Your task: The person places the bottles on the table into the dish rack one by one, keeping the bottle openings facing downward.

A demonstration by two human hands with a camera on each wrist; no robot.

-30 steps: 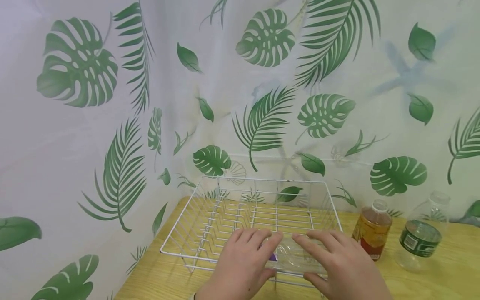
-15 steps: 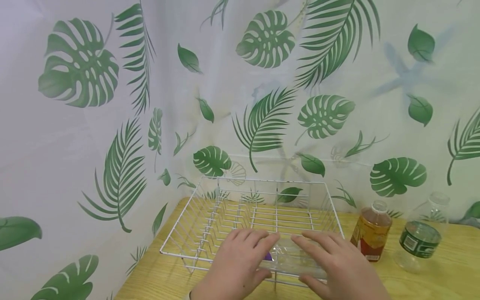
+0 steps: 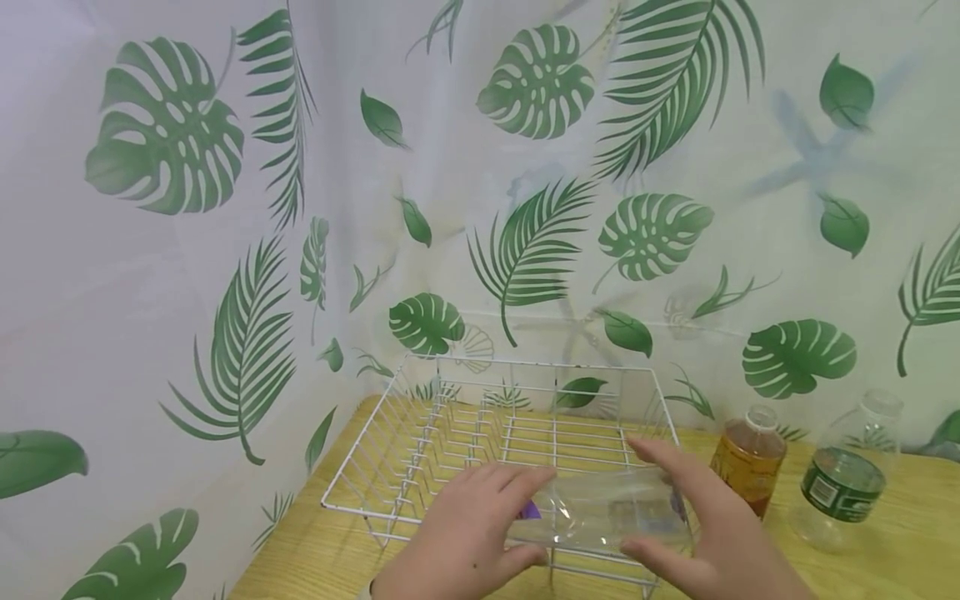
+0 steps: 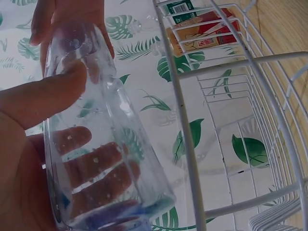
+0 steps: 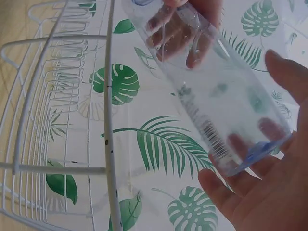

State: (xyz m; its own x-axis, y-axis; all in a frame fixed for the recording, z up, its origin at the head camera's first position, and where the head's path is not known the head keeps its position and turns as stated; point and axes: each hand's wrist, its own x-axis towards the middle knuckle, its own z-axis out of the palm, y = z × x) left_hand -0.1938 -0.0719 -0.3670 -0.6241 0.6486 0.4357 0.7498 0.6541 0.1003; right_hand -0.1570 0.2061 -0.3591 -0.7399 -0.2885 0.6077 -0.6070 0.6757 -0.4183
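Observation:
A clear, empty plastic bottle (image 3: 600,508) lies sideways in the air above the front of the white wire dish rack (image 3: 554,435). My left hand (image 3: 472,529) grips its left end, thumb on the near side and fingers curled behind, as the left wrist view shows through the clear bottle (image 4: 113,103). A small purple patch shows beside the left fingers. My right hand (image 3: 723,533) is around the right end with thumb and fingers spread apart. In the right wrist view, some right fingers (image 5: 219,190) lie behind the bottle's end (image 5: 216,91), which carries a printed barcode; the thumb stands away.
To the right of the rack stands an uncapped bottle of amber drink (image 3: 750,458). Farther right is a clear bottle with a green label (image 3: 843,483). All stand on a yellow wood-grain table (image 3: 300,567), against leaf-printed sheets (image 3: 540,267) at the back and left.
My right hand has spread its fingers and shifted a little right, so more of the clear bottle shows. The left hand keeps its grip nearly in place.

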